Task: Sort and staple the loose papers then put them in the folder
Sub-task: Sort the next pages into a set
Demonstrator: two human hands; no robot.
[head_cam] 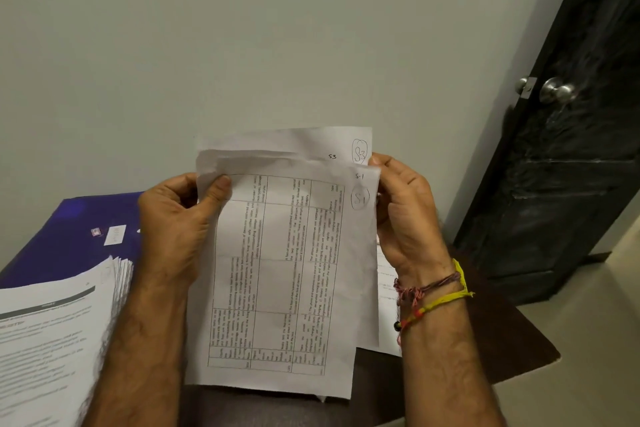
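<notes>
Head view. Both hands hold a small sheaf of loose papers (pixel 284 274) upright in the air above a dark brown table (pixel 512 340), in front of a pale wall (pixel 242 28). The left hand (pixel 176 222) grips the sheaf at its upper left edge: the thumb lies curled over the front of the top sheet, and the fingers pass behind the paper, out of sight. The right hand (pixel 403 215) grips the upper right edge, its fingers curled round the margin beside the handwritten marks. The front sheet carries a printed table turned sideways, with "S-1" and a circled "S1" written at its upper right corner. A second sheet (pixel 311 142) stands behind it and rises higher, showing "S3" and a circled mark at its own upper right corner. The top edges of the sheets are creased and uneven.

On the table to the left lies a thick stack of printed pages (pixel 52 340), fanned at its right edge. Behind that stack lies a blue folder (pixel 69 229), flat, bearing a small white label. Further white sheets (pixel 386 288) lie on the table just behind the right wrist, partly hidden. The right wrist wears several thread bracelets (pixel 436 295), red, brown and yellow. At the right stands a dark door (pixel 561 184) with a round metal knob (pixel 557 90).
</notes>
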